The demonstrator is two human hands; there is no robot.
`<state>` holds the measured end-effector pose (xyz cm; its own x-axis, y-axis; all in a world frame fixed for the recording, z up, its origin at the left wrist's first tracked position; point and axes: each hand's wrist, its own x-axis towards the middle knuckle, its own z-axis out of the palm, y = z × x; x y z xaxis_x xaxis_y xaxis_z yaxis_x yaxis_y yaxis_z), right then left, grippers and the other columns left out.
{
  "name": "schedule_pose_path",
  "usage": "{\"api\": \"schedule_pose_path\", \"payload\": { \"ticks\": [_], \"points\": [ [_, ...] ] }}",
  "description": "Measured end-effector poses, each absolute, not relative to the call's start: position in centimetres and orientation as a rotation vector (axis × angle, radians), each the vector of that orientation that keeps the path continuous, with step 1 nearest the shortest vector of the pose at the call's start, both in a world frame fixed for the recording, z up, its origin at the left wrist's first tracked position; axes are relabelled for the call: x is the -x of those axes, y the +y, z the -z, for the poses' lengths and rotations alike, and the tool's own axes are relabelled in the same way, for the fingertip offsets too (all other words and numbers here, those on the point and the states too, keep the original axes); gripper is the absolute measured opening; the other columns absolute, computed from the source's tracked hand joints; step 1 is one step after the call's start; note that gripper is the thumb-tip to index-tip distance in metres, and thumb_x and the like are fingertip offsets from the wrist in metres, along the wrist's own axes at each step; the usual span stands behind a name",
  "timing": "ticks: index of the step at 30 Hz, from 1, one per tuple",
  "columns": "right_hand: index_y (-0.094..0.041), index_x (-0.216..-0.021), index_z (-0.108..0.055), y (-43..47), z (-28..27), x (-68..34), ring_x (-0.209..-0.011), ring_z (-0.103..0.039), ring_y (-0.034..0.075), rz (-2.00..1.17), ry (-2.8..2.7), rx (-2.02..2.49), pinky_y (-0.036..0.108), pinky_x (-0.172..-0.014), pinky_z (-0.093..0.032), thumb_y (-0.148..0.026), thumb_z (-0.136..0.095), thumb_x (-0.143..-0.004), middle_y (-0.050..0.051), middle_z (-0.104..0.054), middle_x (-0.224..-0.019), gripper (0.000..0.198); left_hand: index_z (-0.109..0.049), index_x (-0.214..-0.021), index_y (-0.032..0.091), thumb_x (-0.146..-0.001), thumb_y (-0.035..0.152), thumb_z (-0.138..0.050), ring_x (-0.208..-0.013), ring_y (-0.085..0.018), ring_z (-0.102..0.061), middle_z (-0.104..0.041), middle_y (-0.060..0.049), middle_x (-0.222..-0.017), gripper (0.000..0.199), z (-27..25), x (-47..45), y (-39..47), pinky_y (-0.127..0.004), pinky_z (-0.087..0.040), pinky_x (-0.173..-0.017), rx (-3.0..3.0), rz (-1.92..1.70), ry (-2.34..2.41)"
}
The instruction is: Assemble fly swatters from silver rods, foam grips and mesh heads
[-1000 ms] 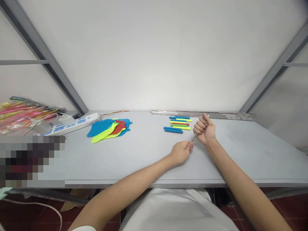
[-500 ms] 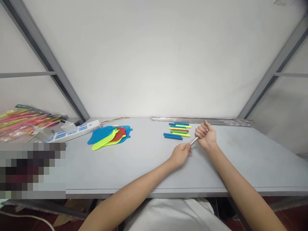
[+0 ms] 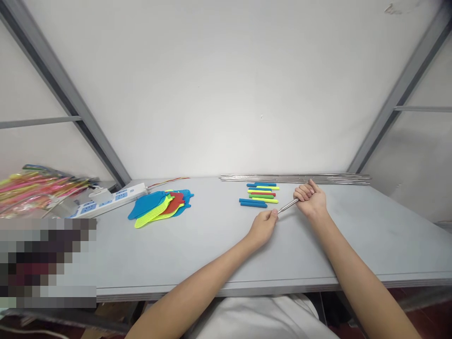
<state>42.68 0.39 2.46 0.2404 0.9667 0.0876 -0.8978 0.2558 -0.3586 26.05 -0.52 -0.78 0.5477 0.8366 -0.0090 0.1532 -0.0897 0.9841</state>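
Rod (image 3: 288,205) of silvery metal slants just right of the coloured tubes (image 3: 261,196). Your left hand (image 3: 263,227) has its fingers clamped on the near part; your right hand (image 3: 311,201) curls its fingers round the far part. Flat paddles (image 3: 155,213) lie well left of the tubes.

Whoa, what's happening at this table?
A person is holding shiny metal between their left hand and right hand; I can't tell if it's one rod or several. Long rods lie along the wall. In front are coloured sticks, with flat colourful pieces piled off to the left.
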Motion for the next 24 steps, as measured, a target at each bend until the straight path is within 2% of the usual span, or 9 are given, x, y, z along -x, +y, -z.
{"api": "schedule_pose_path", "payload": {
  "ticks": [7,16,24],
  "points": [
    [-0.017,-0.047,-0.014,0.1,-2.7,-41.0,-0.03,-0.017,0.005,-1.233,-0.429,0.23,0.018,-0.026,-0.019,-0.023,-0.044,-0.073,-0.007,-0.015,-0.035,0.041,-0.031,-0.058,0.016,-0.074,0.048,-0.031,-0.042,-0.005,-0.019,-0.023,0.006,-0.05,0.035,0.3,-25.5,-0.2,-0.019,-0.017,-0.042,-1.465,-0.633,0.675],
    [-0.017,-0.046,-0.014,-0.3,-2.7,-40.6,-0.029,-0.018,0.004,-1.114,-0.524,0.29,0.018,-0.026,-0.02,-0.027,-0.044,-0.074,-0.007,-0.015,-0.036,0.042,-0.031,-0.058,0.016,-0.075,0.044,-0.034,-0.042,-0.003,-0.016,-0.021,0.006,-0.052,0.033,0.0,-25.2,0.0,-0.019,-0.013,-0.041,-1.367,-0.604,0.624],
    [-0.017,-0.046,-0.013,-0.4,-2.9,-40.2,-0.028,-0.017,0.004,-1.096,-0.497,0.282,0.018,-0.025,-0.018,-0.023,-0.045,-0.073,-0.007,-0.014,-0.035,0.042,-0.031,-0.058,0.015,-0.076,0.042,-0.033,-0.041,-0.003,-0.016,-0.022,0.006,-0.051,0.032,0.0,-25.1,0.0,-0.019,-0.013,-0.041,-1.357,-0.6,0.624]
  ]
}}
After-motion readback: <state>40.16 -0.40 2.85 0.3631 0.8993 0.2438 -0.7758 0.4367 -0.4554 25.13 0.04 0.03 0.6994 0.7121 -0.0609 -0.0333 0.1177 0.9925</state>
